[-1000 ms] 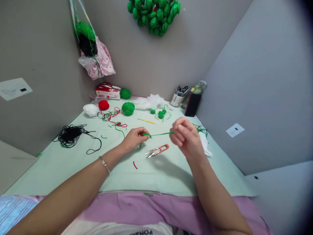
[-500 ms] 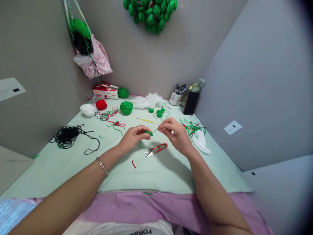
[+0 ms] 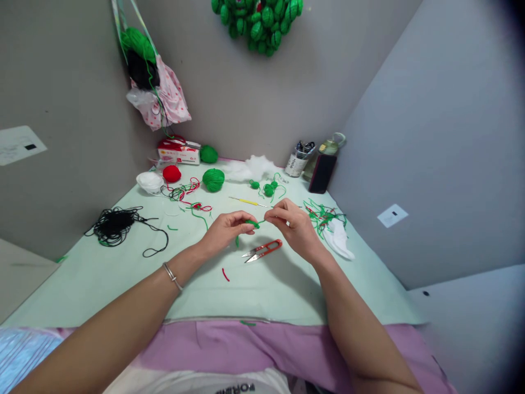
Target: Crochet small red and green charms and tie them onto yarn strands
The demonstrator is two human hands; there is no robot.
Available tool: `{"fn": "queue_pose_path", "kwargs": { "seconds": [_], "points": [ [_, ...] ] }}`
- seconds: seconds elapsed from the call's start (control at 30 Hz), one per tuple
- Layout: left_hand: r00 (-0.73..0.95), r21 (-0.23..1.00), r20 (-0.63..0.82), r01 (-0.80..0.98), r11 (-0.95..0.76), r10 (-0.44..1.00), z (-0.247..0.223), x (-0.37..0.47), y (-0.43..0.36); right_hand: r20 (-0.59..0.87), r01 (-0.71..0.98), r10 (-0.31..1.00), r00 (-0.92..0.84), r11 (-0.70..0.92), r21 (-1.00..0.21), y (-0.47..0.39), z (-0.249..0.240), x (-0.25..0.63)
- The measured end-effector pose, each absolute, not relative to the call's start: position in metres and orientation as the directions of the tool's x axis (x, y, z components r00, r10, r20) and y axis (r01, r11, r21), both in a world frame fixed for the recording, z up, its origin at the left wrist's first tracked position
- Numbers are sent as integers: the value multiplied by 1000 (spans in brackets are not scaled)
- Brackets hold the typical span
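Between the thumb and fingers of my left hand [image 3: 229, 229] is a small green crocheted piece [image 3: 253, 224], partly hidden by the fingertips. A short strand of green yarn [image 3: 262, 220] runs from it to my right hand [image 3: 292, 221], whose thumb and fingers pinch its end. Another green yarn tail hangs under my left hand. Orange-handled thread snips [image 3: 263, 250] lie on the table just below both hands. Behind the hands rests a yellow crochet hook [image 3: 248, 202]. A short red yarn scrap [image 3: 225, 274] lies nearer to me.
Green [image 3: 213, 180], red [image 3: 171, 174] and white yarn balls [image 3: 150, 183] stand at the back left, black cord [image 3: 116, 225] at the left. White stuffing [image 3: 256, 168] and small green balls [image 3: 268, 189] lie behind. Yarn scraps [image 3: 324, 214], a phone [image 3: 322, 173] and a pen cup [image 3: 296, 163] are at the right.
The green piece has turned a little in my left fingers and shows more of its edge. Both hands keep their grip; the whole view has shifted slightly.
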State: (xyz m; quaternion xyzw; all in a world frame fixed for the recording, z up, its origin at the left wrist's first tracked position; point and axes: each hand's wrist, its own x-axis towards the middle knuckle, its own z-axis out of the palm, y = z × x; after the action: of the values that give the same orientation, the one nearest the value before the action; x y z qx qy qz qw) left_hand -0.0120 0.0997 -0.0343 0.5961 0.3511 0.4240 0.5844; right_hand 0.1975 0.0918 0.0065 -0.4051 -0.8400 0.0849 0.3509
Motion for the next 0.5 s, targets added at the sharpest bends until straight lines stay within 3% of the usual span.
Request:
{"fn": "queue_pose_path", "kwargs": {
  "seconds": [0.5],
  "points": [
    [436, 997, 81, -46, -68, 896, -36, -13, 100, 478, 576, 756, -447, 652, -493, 96, 0, 200]
  ]
}}
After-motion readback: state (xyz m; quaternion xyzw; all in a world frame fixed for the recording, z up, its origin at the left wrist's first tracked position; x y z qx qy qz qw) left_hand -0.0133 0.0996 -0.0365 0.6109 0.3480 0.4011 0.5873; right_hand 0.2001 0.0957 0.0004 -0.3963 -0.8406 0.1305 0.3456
